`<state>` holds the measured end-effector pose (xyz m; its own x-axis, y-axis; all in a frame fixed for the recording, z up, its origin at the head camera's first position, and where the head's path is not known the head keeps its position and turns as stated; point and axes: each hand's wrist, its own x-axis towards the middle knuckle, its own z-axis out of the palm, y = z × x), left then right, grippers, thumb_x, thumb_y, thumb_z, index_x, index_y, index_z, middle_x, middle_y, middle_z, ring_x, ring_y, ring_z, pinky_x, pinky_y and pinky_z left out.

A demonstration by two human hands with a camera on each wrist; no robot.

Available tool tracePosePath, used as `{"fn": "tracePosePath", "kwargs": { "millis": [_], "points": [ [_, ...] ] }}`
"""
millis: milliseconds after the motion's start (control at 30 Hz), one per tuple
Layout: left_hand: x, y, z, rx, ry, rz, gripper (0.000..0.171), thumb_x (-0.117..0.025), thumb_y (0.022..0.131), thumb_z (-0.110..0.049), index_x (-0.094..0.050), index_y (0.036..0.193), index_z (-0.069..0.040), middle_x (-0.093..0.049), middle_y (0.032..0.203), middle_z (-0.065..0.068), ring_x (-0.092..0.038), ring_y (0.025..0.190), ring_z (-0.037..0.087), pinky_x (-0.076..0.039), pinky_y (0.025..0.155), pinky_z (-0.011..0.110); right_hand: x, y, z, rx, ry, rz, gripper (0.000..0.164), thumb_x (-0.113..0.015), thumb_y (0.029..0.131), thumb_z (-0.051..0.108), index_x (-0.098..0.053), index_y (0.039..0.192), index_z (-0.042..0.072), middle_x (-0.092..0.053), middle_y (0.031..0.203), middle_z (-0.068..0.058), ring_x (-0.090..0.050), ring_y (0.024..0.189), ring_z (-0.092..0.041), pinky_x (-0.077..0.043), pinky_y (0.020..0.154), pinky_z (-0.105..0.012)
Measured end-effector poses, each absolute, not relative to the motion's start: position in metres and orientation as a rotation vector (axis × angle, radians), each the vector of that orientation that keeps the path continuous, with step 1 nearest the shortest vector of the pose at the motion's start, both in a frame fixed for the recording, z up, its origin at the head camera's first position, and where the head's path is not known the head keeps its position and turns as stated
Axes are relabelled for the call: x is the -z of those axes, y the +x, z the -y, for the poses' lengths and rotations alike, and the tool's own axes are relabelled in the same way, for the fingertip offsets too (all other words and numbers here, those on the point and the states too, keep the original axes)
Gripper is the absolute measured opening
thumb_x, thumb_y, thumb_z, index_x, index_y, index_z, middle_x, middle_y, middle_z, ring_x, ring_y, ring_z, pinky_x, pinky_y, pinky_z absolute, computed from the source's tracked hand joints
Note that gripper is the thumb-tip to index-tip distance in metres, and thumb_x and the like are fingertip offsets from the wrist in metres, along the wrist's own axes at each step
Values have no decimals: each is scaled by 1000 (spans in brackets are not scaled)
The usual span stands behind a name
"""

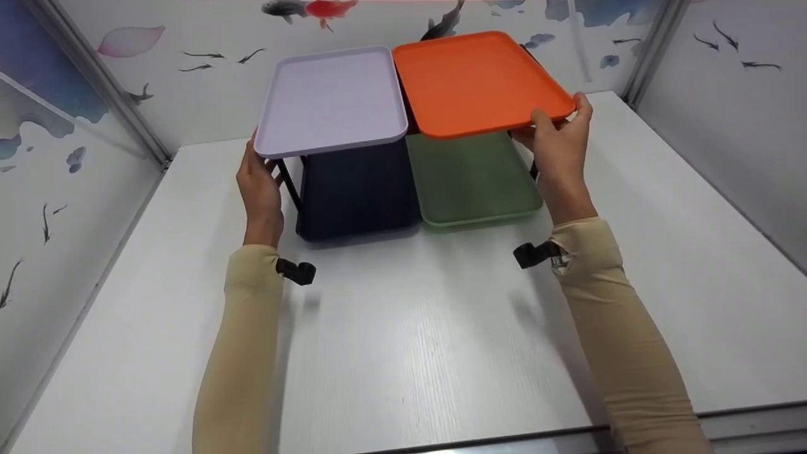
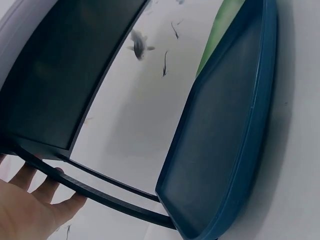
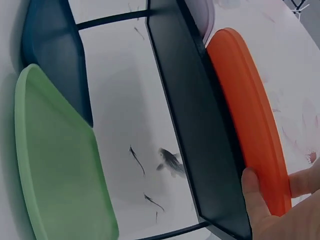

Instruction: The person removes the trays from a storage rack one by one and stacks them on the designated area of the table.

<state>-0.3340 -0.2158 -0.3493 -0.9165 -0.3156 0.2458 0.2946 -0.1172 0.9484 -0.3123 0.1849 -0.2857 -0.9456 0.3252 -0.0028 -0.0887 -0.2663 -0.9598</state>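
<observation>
A black two-tier rack [image 3: 192, 115] carries four trays. On top lie a lavender tray [image 1: 334, 101] at left and an orange tray [image 1: 482, 85] at right, whose front right corner is turned outward. Below are a dark blue tray [image 1: 359, 189] and a green tray [image 1: 473, 180]. My left hand [image 1: 260, 189] holds the rack's left side just under the lavender tray, fingers against a black leg bar [image 2: 120, 202]. My right hand [image 1: 561, 142] pinches the orange tray's front right corner; one finger [image 3: 255, 192] lies between tray and upper shelf.
The rack stands toward the back of a white table [image 1: 403, 353]. White panels painted with fish and lotus petals [image 1: 132, 41] enclose the back and sides. Small black wrist mounts [image 1: 536, 254] stick inward from both sleeves. A dark edge [image 1: 492, 441] runs along the table's front.
</observation>
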Motion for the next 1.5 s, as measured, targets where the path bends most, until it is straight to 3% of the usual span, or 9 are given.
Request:
{"fn": "tracePosePath", "kwargs": {
  "millis": [300,567,767,1500],
  "points": [
    [348,-335,211,2056,36,1739,49,-33,111,-46,-52,151,-26,-54,150,0,-48,142,21,-38,118,50,281,-302,-189,-2425,-243,1456,82,-46,105,3,3,165,32,-32,159,-7,-60,124,-26,-56,98,-34],
    [351,-336,210,2082,95,1673,48,-33,112,-45,-56,148,-24,-54,148,1,-50,141,22,-39,117,49,279,-293,-196,-2435,-178,1363,74,-41,108,6,-2,164,35,-38,152,-7,-65,118,-31,-60,89,-41],
    [354,-337,209,2063,85,1654,47,-35,112,-43,-58,146,-22,-56,147,1,-52,139,22,-42,114,48,283,-286,-207,-2442,-195,1342,74,-45,108,8,-5,164,36,-41,150,-7,-67,111,-31,-61,86,-42],
    [355,-337,210,1987,21,1699,47,-35,112,-43,-57,147,-21,-57,146,2,-51,140,22,-42,113,52,297,-242,-255,-2446,-42,1281,76,-49,107,9,-4,165,29,-36,155,-7,-62,122,-36,-59,88,-49]
  ]
}}
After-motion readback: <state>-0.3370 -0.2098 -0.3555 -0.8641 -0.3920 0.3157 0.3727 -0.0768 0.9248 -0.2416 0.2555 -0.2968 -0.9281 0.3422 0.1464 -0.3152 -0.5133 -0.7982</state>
